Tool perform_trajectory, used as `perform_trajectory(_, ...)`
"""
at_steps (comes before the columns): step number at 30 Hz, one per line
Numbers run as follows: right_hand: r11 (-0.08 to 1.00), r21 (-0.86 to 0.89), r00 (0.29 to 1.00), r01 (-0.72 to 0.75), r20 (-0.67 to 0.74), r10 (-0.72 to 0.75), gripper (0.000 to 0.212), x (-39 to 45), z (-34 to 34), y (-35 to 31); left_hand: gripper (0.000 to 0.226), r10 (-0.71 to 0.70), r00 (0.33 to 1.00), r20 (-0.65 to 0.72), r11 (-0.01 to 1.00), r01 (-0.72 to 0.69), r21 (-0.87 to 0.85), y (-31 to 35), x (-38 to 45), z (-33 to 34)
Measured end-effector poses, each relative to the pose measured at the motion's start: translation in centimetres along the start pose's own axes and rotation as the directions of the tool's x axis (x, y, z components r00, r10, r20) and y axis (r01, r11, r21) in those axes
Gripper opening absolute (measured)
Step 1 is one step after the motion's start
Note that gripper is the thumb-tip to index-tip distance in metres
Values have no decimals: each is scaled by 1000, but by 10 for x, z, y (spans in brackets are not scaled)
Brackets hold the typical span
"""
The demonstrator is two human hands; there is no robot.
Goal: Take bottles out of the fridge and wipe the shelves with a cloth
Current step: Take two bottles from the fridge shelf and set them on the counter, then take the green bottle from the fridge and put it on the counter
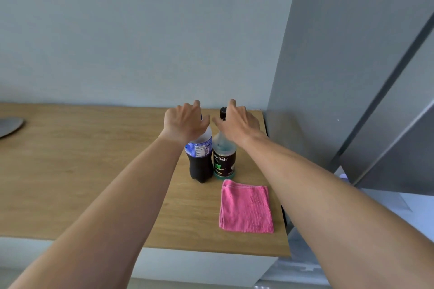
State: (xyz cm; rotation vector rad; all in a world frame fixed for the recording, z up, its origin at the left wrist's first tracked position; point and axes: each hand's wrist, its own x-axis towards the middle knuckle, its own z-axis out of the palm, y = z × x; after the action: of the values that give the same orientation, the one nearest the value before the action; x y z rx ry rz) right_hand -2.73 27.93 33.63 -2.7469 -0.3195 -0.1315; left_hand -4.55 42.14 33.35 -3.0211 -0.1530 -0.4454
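On the wooden tabletop (94, 183), a dark soda bottle (199, 159) and a black-labelled bottle (224, 159) stand upright, touching. Both hands' grips are loose and open: left hand (185, 122) above the soda's top, right hand (237, 122) by the other's cap. A folded pink cloth (245, 206) lies just in front.

the left hand (185, 122) covers the top and cap of the cola bottle (199, 159), and the right hand (237, 122) hides the shoulder of the mouthwash bottle (224, 159), so whether either hand grips cannot be told. a grey object (9, 126) on the tabletop (94, 171) is cut off by the left edge.
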Motion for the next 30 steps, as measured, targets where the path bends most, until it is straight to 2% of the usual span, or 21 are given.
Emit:
perform_trajectory(3, 1000, -13, 1000, 4, -6, -4, 77, -15, -3, 5, 53, -29, 999, -24, 999, 29, -21, 5, -15, -8)
perform_trajectory(5, 1000, -7, 1000, 0, -7, 0, 83, -31, -5, 9, 61, -42, 999, -11, 998, 42, -51, 10, -30, -11)
perform_trajectory(9, 998, 57, 1000, -5, 3, 5, 79, -79, -10, 21, 55, -91, 994, -64, 983, 79, -164, 25, -79, -18)
perform_trajectory(12, 994, 105, 1000, -7, 23, 5, 73, -129, -4, 40, 45, -72, 992, -105, 974, 47, -222, 45, -129, -14)
perform_trajectory(17, 980, 194, 998, -44, 54, 34, 73, -223, 22, 102, 62, -84, 995, 48, 962, 93, -258, 104, -203, 24)
perform_trajectory(21, 993, 94, 990, -78, 127, 65, 73, -289, 43, 163, 59, 56, 985, 165, 975, -18, -222, 159, -265, 53)
perform_trajectory(25, 983, 41, 978, -178, 116, 172, 70, -310, 39, 226, 35, 159, 955, 250, 961, -92, -260, 219, -290, 69)
perform_trajectory(28, 964, 40, 963, -261, 79, 258, 71, -314, 38, 270, 31, 239, 945, 223, 924, -151, -352, 264, -291, 80)
perform_trajectory(30, 950, 33, 949, -310, 62, 308, 71, -314, 42, 297, 36, 279, 938, 204, 891, -173, -421, 291, -286, 94)
